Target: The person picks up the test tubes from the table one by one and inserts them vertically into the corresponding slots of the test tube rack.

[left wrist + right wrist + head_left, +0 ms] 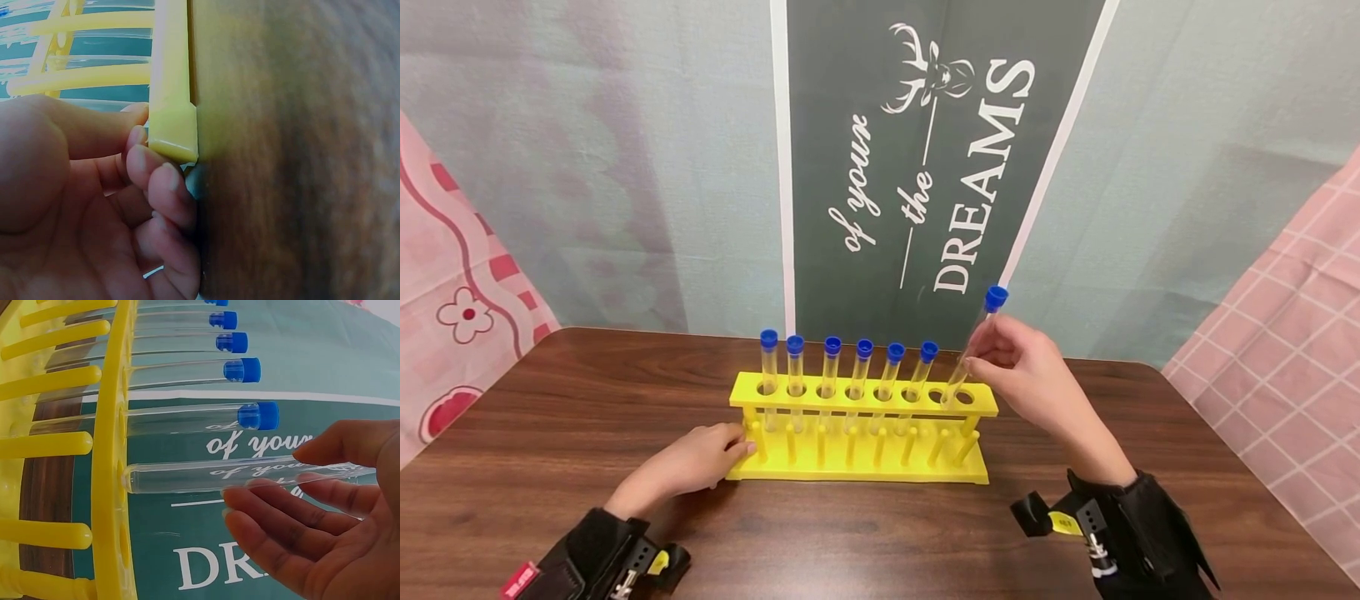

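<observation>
A yellow test tube rack stands on the table, with several clear, blue-capped test tubes in its holes. My left hand grips the rack's left end at the base; in the left wrist view the thumb and curled fingers meet around that corner. Between thumb and fingers, my right hand pinches another test tube with a blue cap. This tube leans to the right, its rounded bottom at a hole near the rack's right end. The hand hides its upper part in the right wrist view.
Yellow pegs rise along the front of the rack base. Behind the brown wooden table hangs a grey-green cloth with a dark lettered panel. Pink cloths hang at both sides.
</observation>
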Demonstrator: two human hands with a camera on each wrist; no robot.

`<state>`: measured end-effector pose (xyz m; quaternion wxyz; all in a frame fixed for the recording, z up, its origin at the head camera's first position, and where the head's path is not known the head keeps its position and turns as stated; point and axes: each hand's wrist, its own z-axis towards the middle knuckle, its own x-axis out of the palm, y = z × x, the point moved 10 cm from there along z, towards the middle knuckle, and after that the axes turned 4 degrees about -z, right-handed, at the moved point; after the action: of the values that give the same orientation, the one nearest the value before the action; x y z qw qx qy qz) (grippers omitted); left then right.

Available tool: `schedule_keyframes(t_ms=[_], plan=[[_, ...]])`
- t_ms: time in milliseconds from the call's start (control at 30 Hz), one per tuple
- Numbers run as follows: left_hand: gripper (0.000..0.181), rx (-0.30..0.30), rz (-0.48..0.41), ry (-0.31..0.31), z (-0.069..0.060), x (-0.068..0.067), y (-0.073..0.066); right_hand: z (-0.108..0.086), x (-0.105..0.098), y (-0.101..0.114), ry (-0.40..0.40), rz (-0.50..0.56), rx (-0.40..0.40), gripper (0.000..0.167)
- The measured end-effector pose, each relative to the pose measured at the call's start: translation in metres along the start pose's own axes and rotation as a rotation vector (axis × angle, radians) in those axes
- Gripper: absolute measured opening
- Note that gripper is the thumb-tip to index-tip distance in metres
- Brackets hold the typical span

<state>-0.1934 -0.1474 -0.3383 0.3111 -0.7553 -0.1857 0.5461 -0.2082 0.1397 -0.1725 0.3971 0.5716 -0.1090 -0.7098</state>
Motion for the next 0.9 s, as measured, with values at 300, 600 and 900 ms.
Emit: schedule_keyframes(t_ms=[300,600,900], plan=[[0.015,-0.015,-0.001,0.008,-0.001,0.000,0.001,0.002,0.000,0.000,0.042,-0.010,0.022,0.008],[0.016,-0.008,-0.001,0.008,-0.001,0.000,0.001,0.004,0.006,0.003,0.082,-0.039,0.008,0.007],[0.015,-0.005,0.000,0.004,-0.001,0.000,0.000,0.006,0.016,-0.003,0.123,-0.068,0.036,0.004]])
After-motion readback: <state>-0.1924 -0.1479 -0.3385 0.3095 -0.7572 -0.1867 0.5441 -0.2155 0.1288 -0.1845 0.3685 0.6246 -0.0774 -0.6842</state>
